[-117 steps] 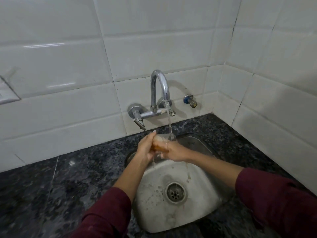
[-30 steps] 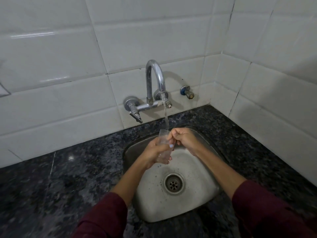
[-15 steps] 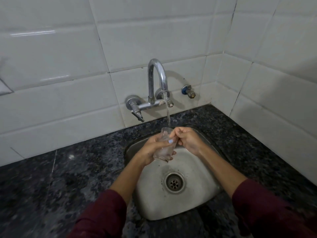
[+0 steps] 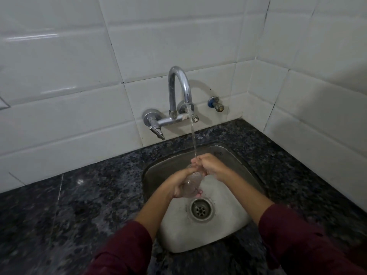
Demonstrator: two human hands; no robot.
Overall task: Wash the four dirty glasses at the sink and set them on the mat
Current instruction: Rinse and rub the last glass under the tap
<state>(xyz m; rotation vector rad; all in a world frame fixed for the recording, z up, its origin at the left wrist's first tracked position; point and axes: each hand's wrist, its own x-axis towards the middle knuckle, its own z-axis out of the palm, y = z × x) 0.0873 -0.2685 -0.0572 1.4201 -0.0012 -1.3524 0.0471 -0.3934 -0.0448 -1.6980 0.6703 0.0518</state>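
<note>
Now your left hand (image 4: 179, 184) grips one glass (image 4: 191, 183) under the running tap (image 4: 179, 92), your right hand (image 4: 208, 165) fingers curl at its rim, and no washed glasses or mat are visible.

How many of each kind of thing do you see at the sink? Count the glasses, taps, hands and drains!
Glasses: 1, the clear glass held over the sink
Taps: 2, the big running tap and the small blue-collared tap
Hands: 2, the left hand and the right hand
Drains: 1, the drain
Total: 6
</note>
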